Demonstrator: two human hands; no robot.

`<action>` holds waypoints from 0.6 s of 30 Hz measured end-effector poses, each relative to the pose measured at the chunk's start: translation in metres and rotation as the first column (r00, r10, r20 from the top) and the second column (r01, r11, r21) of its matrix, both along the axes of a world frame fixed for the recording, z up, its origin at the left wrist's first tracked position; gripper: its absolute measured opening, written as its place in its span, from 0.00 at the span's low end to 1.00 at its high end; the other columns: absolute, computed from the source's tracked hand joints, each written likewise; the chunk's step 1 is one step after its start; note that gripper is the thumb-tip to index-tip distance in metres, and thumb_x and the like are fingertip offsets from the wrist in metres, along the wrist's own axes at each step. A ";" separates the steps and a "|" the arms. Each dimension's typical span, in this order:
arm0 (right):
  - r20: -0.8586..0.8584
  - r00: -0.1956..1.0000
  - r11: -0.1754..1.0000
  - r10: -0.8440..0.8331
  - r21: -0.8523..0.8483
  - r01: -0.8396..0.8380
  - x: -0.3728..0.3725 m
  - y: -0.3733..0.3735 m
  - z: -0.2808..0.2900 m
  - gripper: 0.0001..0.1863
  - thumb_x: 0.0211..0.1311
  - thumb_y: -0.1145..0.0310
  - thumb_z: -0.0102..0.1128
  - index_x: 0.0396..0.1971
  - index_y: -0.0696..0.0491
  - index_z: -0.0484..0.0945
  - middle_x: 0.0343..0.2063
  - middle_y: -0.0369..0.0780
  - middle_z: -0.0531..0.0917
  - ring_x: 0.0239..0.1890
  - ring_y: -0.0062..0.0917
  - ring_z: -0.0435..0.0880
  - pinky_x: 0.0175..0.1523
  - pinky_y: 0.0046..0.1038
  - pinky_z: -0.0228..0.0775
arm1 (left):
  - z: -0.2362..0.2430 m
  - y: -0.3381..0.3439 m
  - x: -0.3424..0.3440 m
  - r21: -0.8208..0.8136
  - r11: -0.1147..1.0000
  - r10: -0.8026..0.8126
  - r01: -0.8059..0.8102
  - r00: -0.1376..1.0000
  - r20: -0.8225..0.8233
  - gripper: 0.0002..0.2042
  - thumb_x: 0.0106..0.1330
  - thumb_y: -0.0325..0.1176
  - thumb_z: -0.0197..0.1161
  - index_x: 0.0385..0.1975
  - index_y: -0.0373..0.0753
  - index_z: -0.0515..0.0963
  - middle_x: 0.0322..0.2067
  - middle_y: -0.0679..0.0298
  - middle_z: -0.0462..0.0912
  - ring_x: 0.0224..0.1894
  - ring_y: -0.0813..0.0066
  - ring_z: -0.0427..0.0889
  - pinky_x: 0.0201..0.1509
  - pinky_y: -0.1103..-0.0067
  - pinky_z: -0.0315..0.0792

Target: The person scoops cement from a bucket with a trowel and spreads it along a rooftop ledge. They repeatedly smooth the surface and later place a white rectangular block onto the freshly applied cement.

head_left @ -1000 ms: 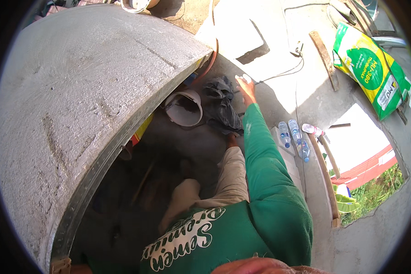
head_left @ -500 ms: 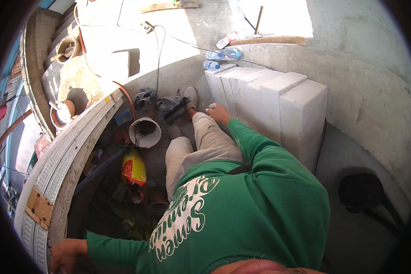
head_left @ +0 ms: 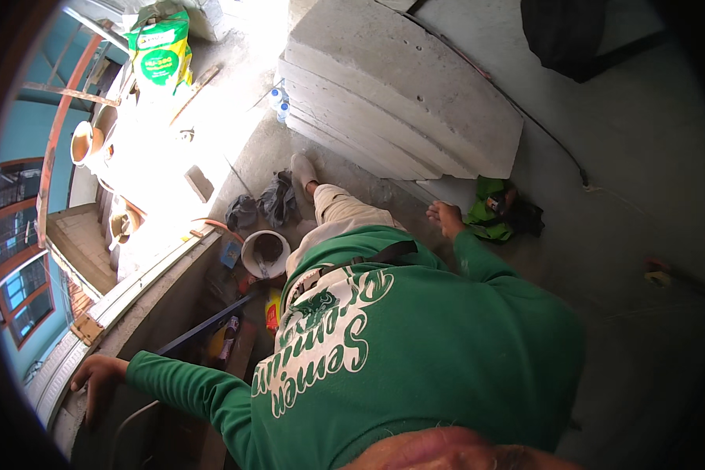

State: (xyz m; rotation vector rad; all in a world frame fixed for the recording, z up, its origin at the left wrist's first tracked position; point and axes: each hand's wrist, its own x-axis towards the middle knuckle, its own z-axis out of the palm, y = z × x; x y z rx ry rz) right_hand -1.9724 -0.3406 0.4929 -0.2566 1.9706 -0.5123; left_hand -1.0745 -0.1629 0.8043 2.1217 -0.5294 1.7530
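Observation:
My left hand (head_left: 99, 382) rests on the concrete ledge (head_left: 125, 337) at the lower left, beside a pale ribbed metal strip (head_left: 66, 362). Its fingers hang apart over the edge and hold nothing I can see. Low at my side, my right hand (head_left: 444, 217) has loosely bent, parted fingers with nothing visible in them. It is nearest to a stack of pale blocks (head_left: 415, 94) and a crumpled green and black bag (head_left: 500, 210), and appears apart from both.
By my feet stand a white bucket (head_left: 265, 254) and dark plastic bags (head_left: 278, 200). A blue bar (head_left: 204, 325) slants beside the ledge. Water bottles (head_left: 279, 102) lie behind the blocks, a cable (head_left: 540, 129) crosses the floor, and a green-yellow sack (head_left: 161, 55) stands far left.
My view has swung to the right, bringing the green and black bag into sight. My right hand has drawn back from the blocks' far end; my left hand stays at the ledge.

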 end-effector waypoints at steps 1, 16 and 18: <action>-0.045 0.987 0.987 -0.152 -0.062 0.149 -0.042 0.010 0.005 0.18 0.76 0.59 0.61 0.55 0.57 0.80 0.47 0.40 0.87 0.45 0.31 0.89 0.48 0.32 0.83 | -0.006 -0.006 -0.003 -0.028 1.000 0.014 -0.014 1.000 -0.005 0.49 0.82 0.53 0.47 0.73 0.09 0.31 0.75 0.15 0.36 0.80 0.25 0.42 0.86 0.54 0.38; 0.522 0.785 0.398 -0.333 -0.677 0.619 -0.072 -0.094 0.136 0.49 0.76 0.37 0.53 0.80 0.60 0.54 0.80 0.46 0.59 0.82 0.39 0.53 0.85 0.42 0.41 | -0.124 -0.322 -0.316 -0.664 0.276 -0.458 0.695 -0.513 -0.726 0.31 0.88 0.48 0.38 0.79 0.29 0.57 0.79 0.44 0.60 0.84 0.54 0.53 0.85 0.64 0.49; 0.500 0.754 0.341 -0.427 -0.683 0.646 -0.050 -0.097 0.135 0.49 0.76 0.38 0.56 0.80 0.61 0.55 0.80 0.46 0.59 0.82 0.39 0.55 0.85 0.42 0.42 | -0.127 -0.370 -0.351 -0.791 0.165 -0.321 0.589 -0.726 -0.608 0.33 0.88 0.50 0.37 0.80 0.29 0.55 0.80 0.45 0.57 0.84 0.55 0.51 0.86 0.64 0.47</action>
